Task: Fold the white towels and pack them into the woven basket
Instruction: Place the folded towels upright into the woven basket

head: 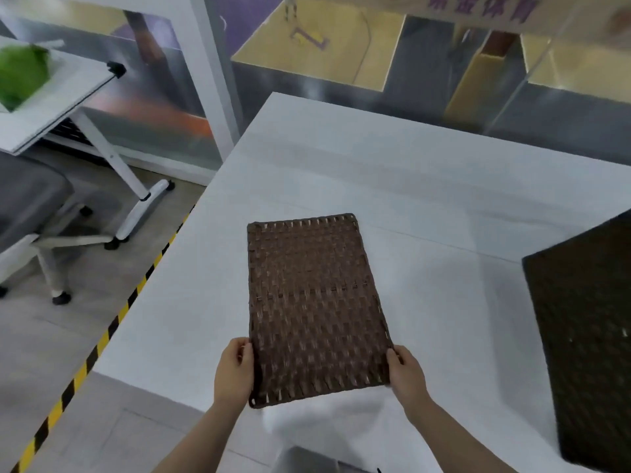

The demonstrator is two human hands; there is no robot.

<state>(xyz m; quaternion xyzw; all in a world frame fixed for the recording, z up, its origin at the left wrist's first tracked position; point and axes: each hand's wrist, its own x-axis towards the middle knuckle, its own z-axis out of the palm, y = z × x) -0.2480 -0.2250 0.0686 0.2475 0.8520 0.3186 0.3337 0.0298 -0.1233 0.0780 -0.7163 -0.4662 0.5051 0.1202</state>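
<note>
Both hands clamp the lid [316, 307] | left hand [234, 372] at 7 | right hand [406, 377] at 5 | basket [587, 336] at 3

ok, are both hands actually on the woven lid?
Touching. The head view shows the left hand gripping the woven lid at its near left edge and the right hand gripping its near right corner.

One head cam, wide-angle, looking fwd and down from above; sitting close over near edge of white table [426, 186], floor showing at left.
</note>
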